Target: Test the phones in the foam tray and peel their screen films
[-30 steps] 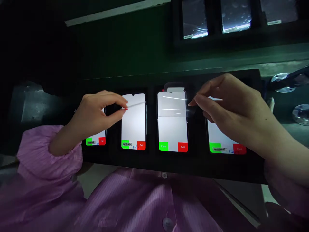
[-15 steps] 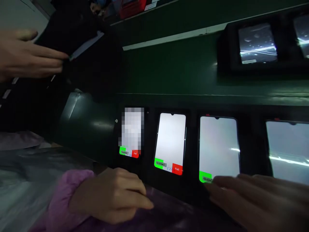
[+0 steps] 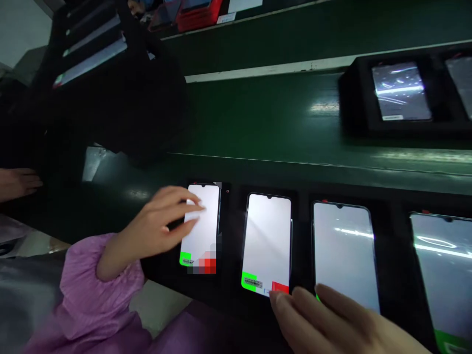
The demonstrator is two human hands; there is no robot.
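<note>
In my head view, the second phone from the left (image 3: 267, 241) lies face up, its long axis running away from me and its near right corner at the bunched fingertips of my right hand (image 3: 328, 319), the nearer one; whether they pinch anything I cannot tell. My left hand (image 3: 158, 221), thumb and fingers parted with nothing visible between, spans the leftmost phone (image 3: 210, 231).

Green bench (image 3: 265, 118); black tray (image 3: 231, 231) on it, holding lit phones (image 3: 269, 231).
</note>
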